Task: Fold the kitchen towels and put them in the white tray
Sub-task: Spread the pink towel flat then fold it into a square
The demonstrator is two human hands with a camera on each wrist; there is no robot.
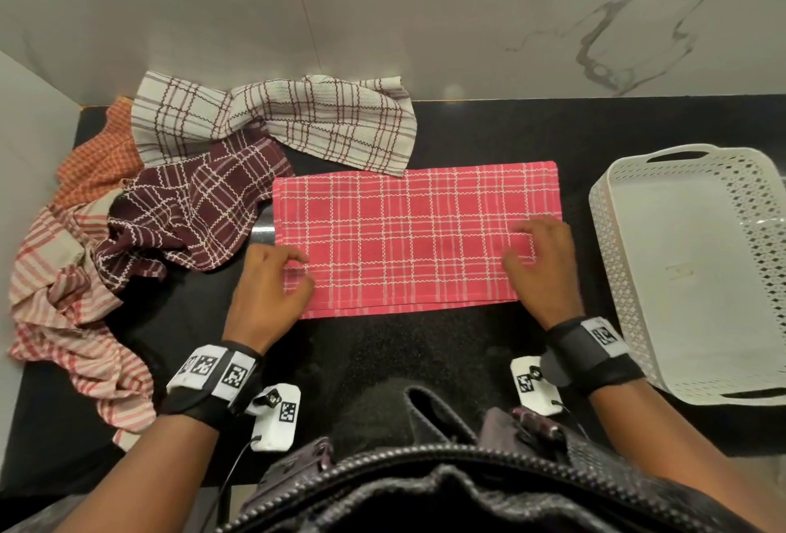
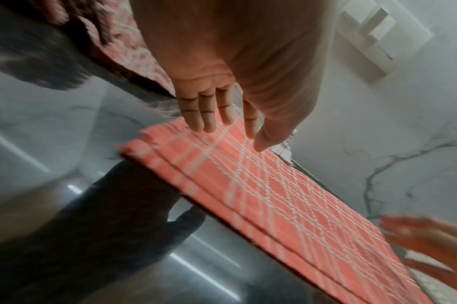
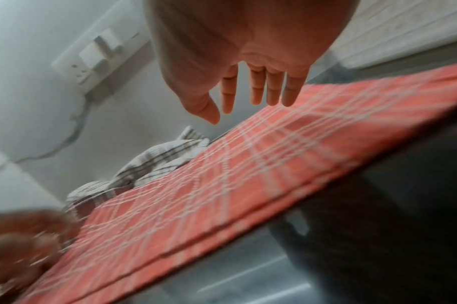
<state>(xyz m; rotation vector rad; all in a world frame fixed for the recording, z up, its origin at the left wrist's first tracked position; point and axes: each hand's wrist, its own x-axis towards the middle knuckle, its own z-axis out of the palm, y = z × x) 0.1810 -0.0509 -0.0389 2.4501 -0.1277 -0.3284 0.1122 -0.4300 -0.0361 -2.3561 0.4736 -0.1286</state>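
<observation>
A pink checked towel (image 1: 408, 234) lies folded into a long flat strip on the black counter (image 1: 383, 362). My left hand (image 1: 272, 281) is at its left end, fingers straight and touching the cloth (image 2: 287, 195). Over the right end my right hand (image 1: 540, 260) is spread flat with straight fingers, and in the right wrist view its fingertips (image 3: 256, 98) hover just above the towel (image 3: 222, 185). Neither hand holds anything. The white perforated tray (image 1: 663, 234) stands empty at the right of the towel.
Several unfolded towels lie heaped at the left: a white checked one (image 1: 272, 115) at the back, a maroon checked one (image 1: 191, 209), an orange one (image 1: 102, 149) and a red-striped one (image 1: 64, 303). A marble wall (image 1: 425, 13) runs behind the counter.
</observation>
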